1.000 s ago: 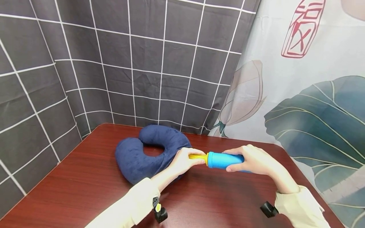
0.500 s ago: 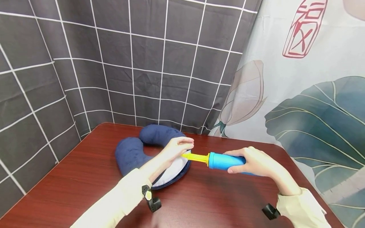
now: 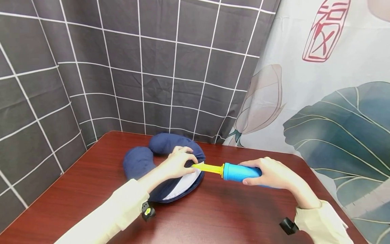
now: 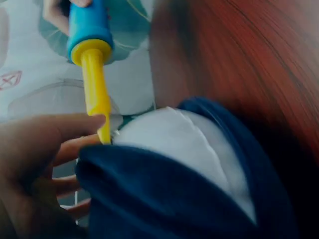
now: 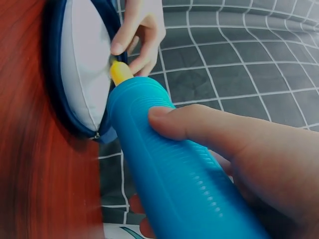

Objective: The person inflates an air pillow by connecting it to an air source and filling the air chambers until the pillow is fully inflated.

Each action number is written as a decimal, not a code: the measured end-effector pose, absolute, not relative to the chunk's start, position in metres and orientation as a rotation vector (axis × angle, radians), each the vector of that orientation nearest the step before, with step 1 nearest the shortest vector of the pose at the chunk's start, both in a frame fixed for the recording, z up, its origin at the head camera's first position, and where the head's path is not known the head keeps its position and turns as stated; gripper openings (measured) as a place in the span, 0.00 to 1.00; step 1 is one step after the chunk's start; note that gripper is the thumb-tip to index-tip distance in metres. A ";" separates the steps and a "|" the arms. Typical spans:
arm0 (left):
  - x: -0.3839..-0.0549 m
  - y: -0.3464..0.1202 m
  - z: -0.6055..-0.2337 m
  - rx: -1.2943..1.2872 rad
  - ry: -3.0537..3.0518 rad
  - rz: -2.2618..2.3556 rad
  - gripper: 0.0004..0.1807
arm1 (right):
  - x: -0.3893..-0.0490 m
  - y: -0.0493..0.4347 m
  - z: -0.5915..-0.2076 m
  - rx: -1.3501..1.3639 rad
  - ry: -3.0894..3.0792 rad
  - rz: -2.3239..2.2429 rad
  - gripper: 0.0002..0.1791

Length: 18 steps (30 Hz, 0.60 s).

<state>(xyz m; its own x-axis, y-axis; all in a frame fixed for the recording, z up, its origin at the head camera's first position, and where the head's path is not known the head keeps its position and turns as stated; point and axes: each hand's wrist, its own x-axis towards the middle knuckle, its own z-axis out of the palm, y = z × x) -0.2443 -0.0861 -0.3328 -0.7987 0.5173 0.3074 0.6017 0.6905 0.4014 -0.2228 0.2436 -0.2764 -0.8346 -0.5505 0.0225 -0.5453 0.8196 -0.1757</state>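
A navy U-shaped neck pillow [image 3: 138,162] lies on the table, its cover parted along one side over a white inner lining [image 3: 182,184]. My right hand [image 3: 271,172] grips the blue barrel of a hand air pump [image 3: 239,171], thumb along the top in the right wrist view. From the barrel a yellow nozzle [image 3: 210,168] points left at the cover's opening. Thumb and forefinger of my left hand [image 3: 178,164] close round the nozzle's tip, while its other fingers lie against the pillow. Whether the tip sits in a valve is hidden.
The reddish-brown wooden table [image 3: 213,217] ends at a dark grid-patterned curtain [image 3: 158,84] behind. On the right hangs a pale cloth [image 3: 292,84] with a printed leaf and flower. Each wrist carries a small black camera [image 3: 288,226].
My left hand has slid left off the nozzle's base to its tip at the pillow. The white lining came into view as it moved. The right hand and pump have hardly moved.
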 end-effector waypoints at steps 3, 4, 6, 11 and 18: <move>-0.245 -0.090 -0.337 -0.923 -2.710 -0.674 0.10 | -0.224 0.240 -0.279 -0.899 2.964 -0.256 0.28; -0.245 -0.091 -0.338 -0.944 -2.691 -0.656 0.10 | -0.224 0.238 -0.279 -0.904 2.959 -0.252 0.29; -0.246 -0.092 -0.339 -0.956 -2.677 -0.641 0.10 | -0.226 0.234 -0.282 -0.912 2.947 -0.259 0.30; -0.248 -0.094 -0.340 -0.961 -2.683 -0.645 0.09 | -0.230 0.226 -0.288 -0.938 2.891 -0.336 0.34; -0.249 -0.096 -0.342 -0.993 -2.671 -0.665 0.09 | -0.237 0.217 -0.293 -0.911 2.924 -0.318 0.35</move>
